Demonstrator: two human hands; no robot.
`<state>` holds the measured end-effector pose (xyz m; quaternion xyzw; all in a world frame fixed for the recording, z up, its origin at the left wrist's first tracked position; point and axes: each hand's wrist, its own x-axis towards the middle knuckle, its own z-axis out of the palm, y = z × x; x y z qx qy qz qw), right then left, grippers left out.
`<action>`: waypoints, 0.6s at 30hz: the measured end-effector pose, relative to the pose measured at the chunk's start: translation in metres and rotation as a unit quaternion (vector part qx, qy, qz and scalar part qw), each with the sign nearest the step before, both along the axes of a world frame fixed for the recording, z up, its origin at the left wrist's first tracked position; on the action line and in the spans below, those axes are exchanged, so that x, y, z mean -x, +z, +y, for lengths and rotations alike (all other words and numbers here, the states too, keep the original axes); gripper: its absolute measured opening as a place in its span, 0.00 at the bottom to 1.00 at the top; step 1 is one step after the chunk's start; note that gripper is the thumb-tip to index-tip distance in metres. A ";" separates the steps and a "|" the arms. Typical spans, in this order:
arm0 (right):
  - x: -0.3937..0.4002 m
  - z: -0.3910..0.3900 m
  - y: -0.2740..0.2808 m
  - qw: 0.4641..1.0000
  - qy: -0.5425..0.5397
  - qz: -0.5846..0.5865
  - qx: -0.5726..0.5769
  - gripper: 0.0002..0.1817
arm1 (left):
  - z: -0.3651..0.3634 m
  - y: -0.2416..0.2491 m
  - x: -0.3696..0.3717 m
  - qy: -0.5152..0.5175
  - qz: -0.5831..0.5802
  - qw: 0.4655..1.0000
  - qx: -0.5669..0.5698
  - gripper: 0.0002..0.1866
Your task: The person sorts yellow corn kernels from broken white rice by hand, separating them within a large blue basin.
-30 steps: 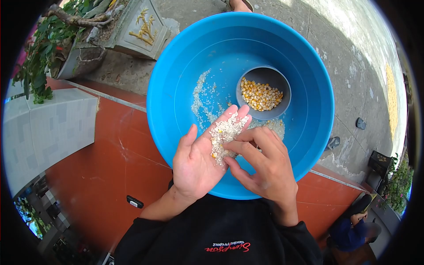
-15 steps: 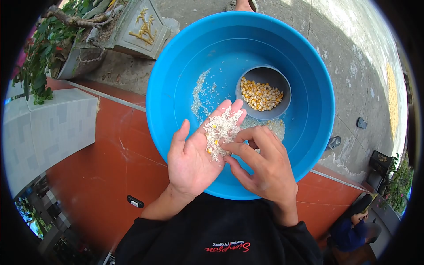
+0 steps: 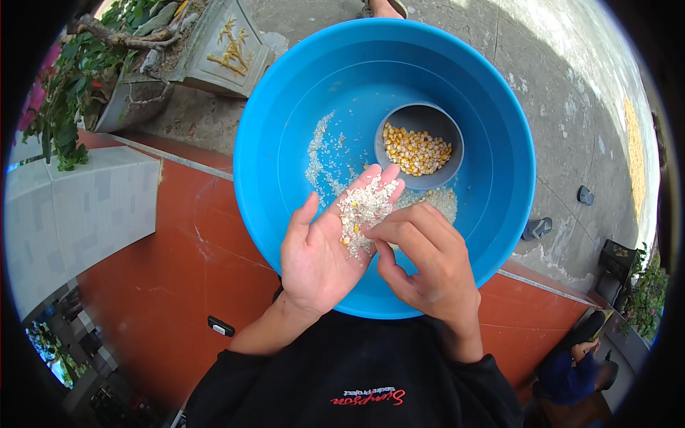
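Observation:
Palm up, my left hand [image 3: 314, 264] cradles a small heap of white rice [image 3: 367, 203] with a few yellow corn kernels mixed in. My right hand [image 3: 437, 265] reaches over from the right, its thumb and forefinger pinched at the edge of that heap; anything between the tips is hidden. Both hands are over the near side of a large blue basin [image 3: 321, 78]. Inside it, a grey bowl [image 3: 421, 113] holds many corn kernels [image 3: 417, 151]. Loose rice [image 3: 318, 157] is scattered at the basin's left, and more rice [image 3: 447, 204] lies below the bowl, partly behind my right hand.
A potted plant [image 3: 68, 107] and a pale planter [image 3: 221, 57] stand at the upper left. Slippers [image 3: 536, 228] lie on the concrete at right. A black object [image 3: 220, 326] rests on the red floor. Another person [image 3: 571, 371] sits at lower right.
My left hand has shifted slightly right with the rice. My right hand's pinched fingertips remain at the heap. The basin and bowl appear a little further left and up in view.

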<state>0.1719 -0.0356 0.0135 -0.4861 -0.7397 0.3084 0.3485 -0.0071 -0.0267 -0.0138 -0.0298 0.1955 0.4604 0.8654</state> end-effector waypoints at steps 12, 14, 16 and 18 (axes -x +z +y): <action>-0.004 -0.001 0.017 0.998 -0.032 0.034 -0.053 0.14 | -0.014 0.020 0.008 0.021 -0.033 0.999 -0.022 0.43; 0.000 -0.005 0.023 0.996 -0.043 0.044 -0.067 0.14 | -0.018 0.029 0.012 0.033 -0.038 0.998 -0.036 0.42; 0.002 -0.006 0.036 0.993 -0.052 0.036 -0.099 0.14 | -0.020 0.032 0.014 0.041 -0.027 0.998 -0.046 0.42; 0.000 -0.010 0.050 0.989 -0.065 0.025 -0.128 0.13 | -0.022 0.035 0.015 0.049 -0.038 0.997 -0.045 0.40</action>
